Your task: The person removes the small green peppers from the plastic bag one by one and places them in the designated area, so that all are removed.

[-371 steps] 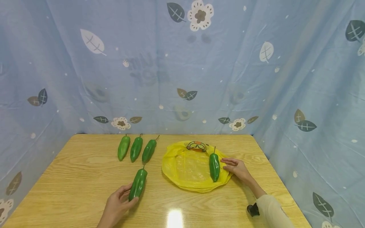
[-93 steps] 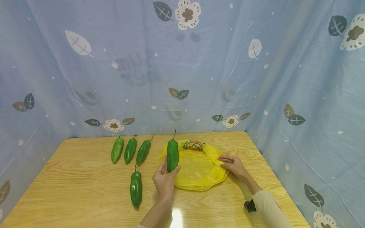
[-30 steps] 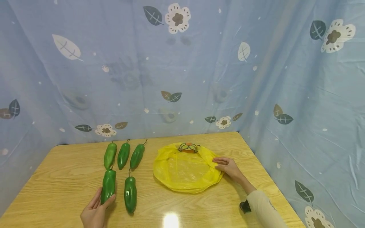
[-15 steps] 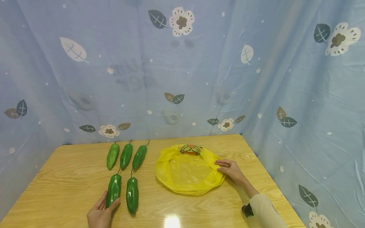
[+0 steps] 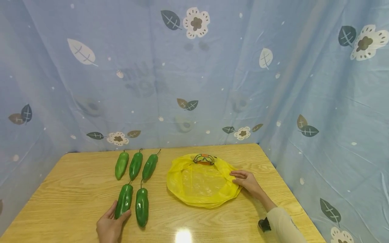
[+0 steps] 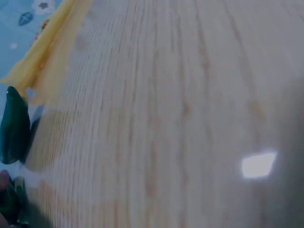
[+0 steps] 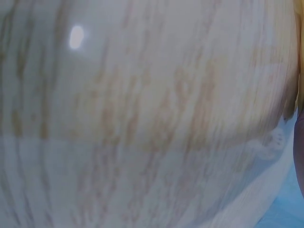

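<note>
My left hand [image 5: 110, 225] holds a glossy green pepper [image 5: 124, 201] at its lower end, thumb on one side and fingers on the other. Just right of it lies a second green pepper [image 5: 141, 207], stem pointing away. Behind these two, three more green peppers [image 5: 136, 165] form a row. My right hand [image 5: 248, 183] pinches the right edge of a yellow plastic bag [image 5: 206, 204], which lies spread with its mouth open upward. In the left wrist view a pepper [image 6: 14, 126] shows at the left edge; the right wrist view shows mostly tabletop.
The wooden table [image 5: 182, 221] has a bright light reflection near its front. A small black object [image 5: 264, 224] sits beside the right sleeve. Blue patterned curtains [image 5: 152, 84] enclose the back and sides.
Earlier a pepper lay on the bag; later my left hand lifted one over it. That hand then carried its pepper left, lowering it beside the front one. My right hand stays at the bag's edge.
</note>
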A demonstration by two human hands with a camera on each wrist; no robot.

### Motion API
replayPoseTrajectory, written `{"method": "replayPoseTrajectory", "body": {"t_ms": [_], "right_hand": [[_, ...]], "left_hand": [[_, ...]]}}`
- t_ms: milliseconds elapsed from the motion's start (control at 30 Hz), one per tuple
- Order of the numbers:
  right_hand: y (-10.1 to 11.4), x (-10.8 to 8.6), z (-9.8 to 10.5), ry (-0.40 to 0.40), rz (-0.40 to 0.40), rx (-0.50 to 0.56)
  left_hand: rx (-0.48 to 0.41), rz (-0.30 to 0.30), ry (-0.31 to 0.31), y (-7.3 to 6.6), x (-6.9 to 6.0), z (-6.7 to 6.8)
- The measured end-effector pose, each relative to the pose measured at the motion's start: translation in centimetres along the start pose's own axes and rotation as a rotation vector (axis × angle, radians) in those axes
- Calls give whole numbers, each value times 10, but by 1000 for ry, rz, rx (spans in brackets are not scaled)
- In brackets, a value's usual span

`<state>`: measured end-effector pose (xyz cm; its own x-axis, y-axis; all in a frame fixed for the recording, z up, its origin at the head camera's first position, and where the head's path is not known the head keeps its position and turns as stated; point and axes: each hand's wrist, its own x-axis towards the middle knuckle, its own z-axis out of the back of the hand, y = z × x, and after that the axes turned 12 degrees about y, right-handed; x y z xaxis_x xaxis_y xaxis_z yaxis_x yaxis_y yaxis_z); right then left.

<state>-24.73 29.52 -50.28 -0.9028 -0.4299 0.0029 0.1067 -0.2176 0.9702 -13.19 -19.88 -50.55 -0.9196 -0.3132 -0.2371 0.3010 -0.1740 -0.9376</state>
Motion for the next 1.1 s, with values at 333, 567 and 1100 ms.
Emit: {"method": "replayPoseTrajectory", "body": {"t_ms": [333,567,1100], "right_hand": [[0,1,0,27,17,7],[-1,5,0,28,12,22],[59,-3,-1,84,-2,-682]], "left_hand": [[96,-49,17,-7,-1,2],[91,-50,59,-8,-1,9],[296,-378,21,-28,13,56]]}}
